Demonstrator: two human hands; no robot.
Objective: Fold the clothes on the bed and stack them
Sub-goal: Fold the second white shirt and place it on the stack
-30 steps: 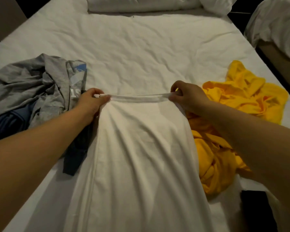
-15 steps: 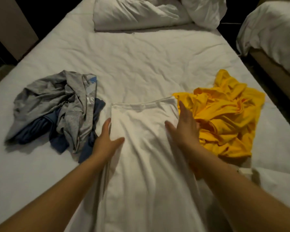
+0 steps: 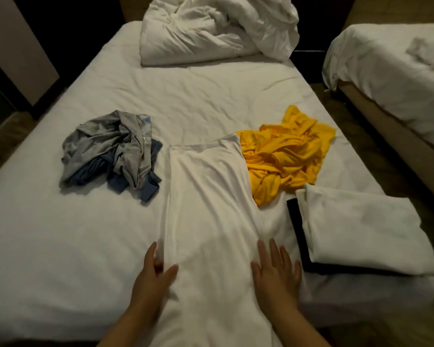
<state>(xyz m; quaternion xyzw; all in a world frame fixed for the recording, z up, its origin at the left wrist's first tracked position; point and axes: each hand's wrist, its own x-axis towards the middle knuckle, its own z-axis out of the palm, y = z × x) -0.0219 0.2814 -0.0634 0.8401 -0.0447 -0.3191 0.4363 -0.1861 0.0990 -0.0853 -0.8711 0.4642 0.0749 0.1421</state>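
— Where's the long white cloth garment [image 3: 208, 196]?
— Flat down the middle of the white-sheeted bed [image 3: 60, 234], hanging over its near edge.
— And the hands?
— The left hand [image 3: 153, 276] lies on its left edge and the right hand [image 3: 276, 274] on its right, fingers straight and spread, gripping nothing.
— Around it?
— A crumpled yellow shirt [image 3: 286, 151] touches its right side. A grey and blue heap of clothes [image 3: 110, 149] sits just left, and a folded white-over-black stack [image 3: 356, 229] lies near the right hand.

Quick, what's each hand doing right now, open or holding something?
Left hand: open, fingers straight, pressing flat on the white garment.
Right hand: open, fingers spread, flat at the same garment's right edge.
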